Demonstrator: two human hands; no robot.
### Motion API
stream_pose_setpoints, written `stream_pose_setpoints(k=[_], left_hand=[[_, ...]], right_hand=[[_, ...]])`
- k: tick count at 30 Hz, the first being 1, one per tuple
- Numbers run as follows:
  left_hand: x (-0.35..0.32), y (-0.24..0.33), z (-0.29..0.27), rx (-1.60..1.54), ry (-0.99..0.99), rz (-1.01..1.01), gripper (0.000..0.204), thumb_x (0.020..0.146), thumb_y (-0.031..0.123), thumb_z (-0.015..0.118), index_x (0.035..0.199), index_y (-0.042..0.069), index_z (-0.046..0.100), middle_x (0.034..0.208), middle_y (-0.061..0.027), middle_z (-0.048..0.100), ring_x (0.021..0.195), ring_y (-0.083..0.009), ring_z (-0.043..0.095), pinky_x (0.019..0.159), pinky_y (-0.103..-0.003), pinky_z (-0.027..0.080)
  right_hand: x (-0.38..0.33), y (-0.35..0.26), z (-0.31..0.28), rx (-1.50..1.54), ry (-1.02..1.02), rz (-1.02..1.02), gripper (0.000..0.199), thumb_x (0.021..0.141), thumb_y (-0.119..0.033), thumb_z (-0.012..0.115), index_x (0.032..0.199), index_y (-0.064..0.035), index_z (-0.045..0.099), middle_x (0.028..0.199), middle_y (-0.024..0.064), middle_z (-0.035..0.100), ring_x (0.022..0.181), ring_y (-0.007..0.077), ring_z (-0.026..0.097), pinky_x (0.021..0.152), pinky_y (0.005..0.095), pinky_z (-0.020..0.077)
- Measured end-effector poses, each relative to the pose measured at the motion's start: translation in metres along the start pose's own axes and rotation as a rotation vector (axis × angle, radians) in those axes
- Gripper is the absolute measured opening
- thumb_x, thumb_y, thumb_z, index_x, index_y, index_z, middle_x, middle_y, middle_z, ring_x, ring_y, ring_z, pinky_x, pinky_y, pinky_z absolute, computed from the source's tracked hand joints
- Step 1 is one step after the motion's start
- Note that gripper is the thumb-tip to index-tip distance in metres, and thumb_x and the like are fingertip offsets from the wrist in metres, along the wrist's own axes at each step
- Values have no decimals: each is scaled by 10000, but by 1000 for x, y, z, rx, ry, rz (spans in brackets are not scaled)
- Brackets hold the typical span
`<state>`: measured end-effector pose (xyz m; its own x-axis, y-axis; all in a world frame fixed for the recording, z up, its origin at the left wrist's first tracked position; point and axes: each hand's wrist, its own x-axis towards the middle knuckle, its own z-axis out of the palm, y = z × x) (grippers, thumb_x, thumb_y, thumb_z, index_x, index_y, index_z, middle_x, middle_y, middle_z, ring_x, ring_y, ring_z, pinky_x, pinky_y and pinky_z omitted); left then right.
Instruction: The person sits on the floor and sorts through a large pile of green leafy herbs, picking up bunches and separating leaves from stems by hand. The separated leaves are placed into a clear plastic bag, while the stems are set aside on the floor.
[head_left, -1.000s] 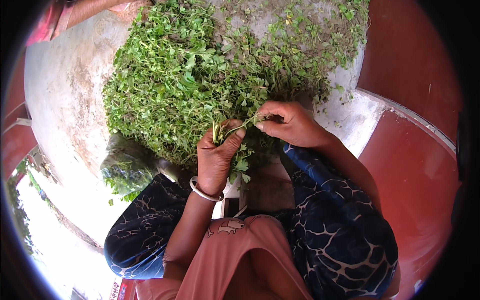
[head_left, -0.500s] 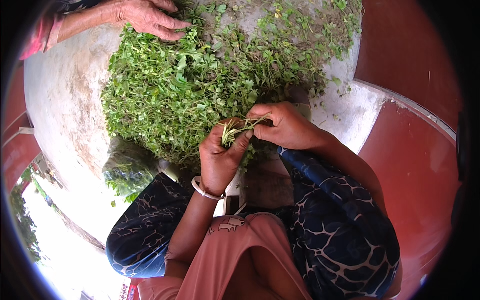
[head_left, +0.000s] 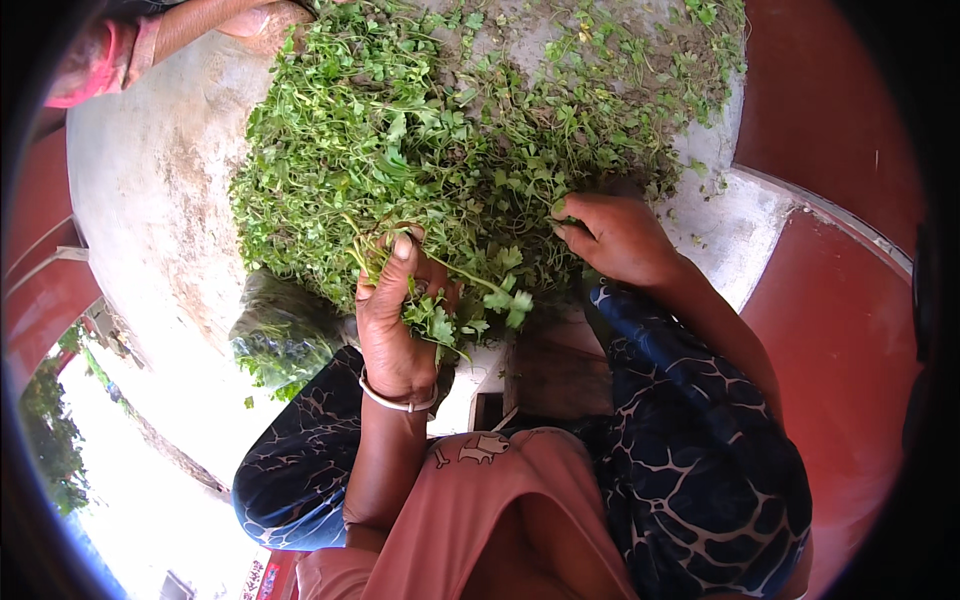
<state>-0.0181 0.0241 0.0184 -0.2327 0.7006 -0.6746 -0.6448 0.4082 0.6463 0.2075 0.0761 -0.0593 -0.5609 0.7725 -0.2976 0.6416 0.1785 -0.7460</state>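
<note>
My left hand (head_left: 397, 325), with a white bangle at its wrist, is closed round a small bunch of coriander-like herb sprigs (head_left: 440, 322). Thin stems poke up past its thumb, and leaves hang out on the right side. My right hand (head_left: 628, 240) is at the near right edge of a broad heap of the same green herb (head_left: 400, 160). Its thumb and forefinger are bent together against the leaves. Whatever those fingertips grip cannot be made out; the other fingers are curled under and hidden.
The heap lies on a pale concrete floor (head_left: 165, 180), thinning into loose soil and scattered leaves at the far right. A clear plastic bag (head_left: 285, 335) with greens sits left of my left hand. Another person's arm (head_left: 190, 30) reaches in at the far left. Red floor (head_left: 840, 350) spreads rightward.
My hands, close together at the bunch before, are now apart. My left hand has turned and moved left, and my right hand has moved right to the heap. The other person's hand has drawn back left.
</note>
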Motion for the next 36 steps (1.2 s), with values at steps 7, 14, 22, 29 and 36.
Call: stream_pose_setpoints(k=[7, 14, 22, 29, 36], left_hand=[[3, -10, -6, 7, 65, -82, 279, 847, 257, 666, 1012, 51, 574, 607, 71, 407, 505, -67, 347, 455, -232, 276], [-3, -25, -6, 302, -51, -138, 169, 846, 149, 675, 984, 54, 666, 811, 13, 632, 713, -70, 531, 655, -218, 420], [-3, -42, -11, 597, -257, -114, 159, 877, 64, 598, 1020, 35, 659, 850, 42, 633, 741, -25, 510, 660, -194, 406], [-4, -45, -7, 580, -149, -60, 52, 868, 39, 567, 862, 34, 618, 738, 78, 546, 664, -14, 415, 573, -180, 340], [-3, -28, 0, 373, -57, -40, 135, 888, 138, 585, 989, 50, 593, 866, 49, 569, 761, -43, 457, 696, -205, 370]], right_hand=[[11, -16, -27, 311, 41, 89, 239, 870, -180, 603, 1071, -50, 601, 808, 98, 627, 687, 190, 581, 620, 314, 461], [26, -52, -24, 425, 28, -139, 278, 825, -221, 643, 1049, -63, 597, 860, 114, 626, 764, 256, 627, 660, 343, 491], [7, -34, -5, 462, -119, -173, 161, 767, -94, 629, 914, -33, 600, 835, 123, 605, 766, 288, 608, 674, 364, 471], [2, -35, -11, 518, -220, -158, 133, 802, -56, 646, 918, -19, 593, 826, 95, 591, 765, 213, 601, 690, 310, 466], [26, -14, -40, -211, 293, -37, 481, 801, -296, 678, 1200, -79, 517, 1118, 121, 551, 1021, 285, 564, 839, 364, 473]])
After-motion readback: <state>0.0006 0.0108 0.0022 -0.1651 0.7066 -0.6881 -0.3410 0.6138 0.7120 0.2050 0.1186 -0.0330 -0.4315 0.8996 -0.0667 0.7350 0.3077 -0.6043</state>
